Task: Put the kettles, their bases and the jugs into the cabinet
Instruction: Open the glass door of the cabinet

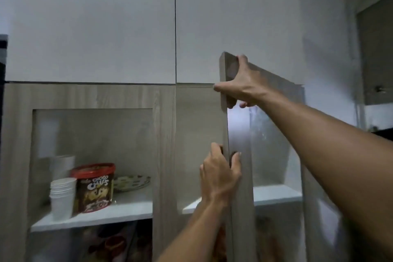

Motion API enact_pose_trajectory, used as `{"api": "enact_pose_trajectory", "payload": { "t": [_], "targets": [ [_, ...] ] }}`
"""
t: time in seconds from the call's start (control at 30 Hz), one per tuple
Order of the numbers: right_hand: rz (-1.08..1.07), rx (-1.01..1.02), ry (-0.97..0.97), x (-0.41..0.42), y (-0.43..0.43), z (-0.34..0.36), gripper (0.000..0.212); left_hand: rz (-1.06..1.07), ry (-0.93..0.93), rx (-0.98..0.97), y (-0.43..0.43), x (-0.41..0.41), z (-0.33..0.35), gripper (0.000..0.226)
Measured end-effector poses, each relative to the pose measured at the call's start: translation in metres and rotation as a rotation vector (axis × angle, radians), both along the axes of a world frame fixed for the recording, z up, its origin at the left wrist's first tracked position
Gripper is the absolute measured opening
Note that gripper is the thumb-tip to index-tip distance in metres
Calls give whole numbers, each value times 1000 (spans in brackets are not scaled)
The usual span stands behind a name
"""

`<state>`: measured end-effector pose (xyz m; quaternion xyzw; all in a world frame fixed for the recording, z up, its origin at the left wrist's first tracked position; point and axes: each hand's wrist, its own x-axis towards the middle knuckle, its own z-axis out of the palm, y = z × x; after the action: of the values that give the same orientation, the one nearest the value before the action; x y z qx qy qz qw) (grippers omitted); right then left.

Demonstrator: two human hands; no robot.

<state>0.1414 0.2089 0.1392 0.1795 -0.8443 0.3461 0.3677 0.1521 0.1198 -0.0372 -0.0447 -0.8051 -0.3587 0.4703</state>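
A wood-grain cabinet with glass-paned doors fills the view. Its right door stands partly swung out toward me, edge on. My right hand grips the top corner of that door. My left hand holds the door's edge lower down, fingers wrapped around it. Behind the open door a white shelf shows, with nothing visible on it. No kettle, base or jug is in view.
The left cabinet door is closed; behind its glass stand a stack of white paper cups, a red-lidded Choco Chips tub and a plate. White upper cabinet doors hang above. A wall lies at the right.
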Motion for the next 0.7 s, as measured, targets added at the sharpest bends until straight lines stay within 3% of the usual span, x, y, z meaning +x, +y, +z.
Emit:
{"api": "enact_pose_trajectory", "payload": {
  "t": [0.1,0.2,0.23,0.47,0.57,0.7],
  "targets": [
    [-158,21,0,52,44,-8,74,-85,21,-22,50,40,-12,23],
    [-281,75,-65,97,91,-18,28,-157,6,-22,102,70,-11,23],
    [-304,79,-82,106,106,-21,25,-191,5,-24,120,78,-11,22],
    [-491,61,-33,133,224,-33,24,-434,-66,-8,236,111,-9,34],
    [-553,31,0,131,288,-35,31,-562,-164,20,297,102,-14,49],
    [-552,-34,23,112,382,-42,25,-665,-245,14,387,81,-32,73]
  ]
}}
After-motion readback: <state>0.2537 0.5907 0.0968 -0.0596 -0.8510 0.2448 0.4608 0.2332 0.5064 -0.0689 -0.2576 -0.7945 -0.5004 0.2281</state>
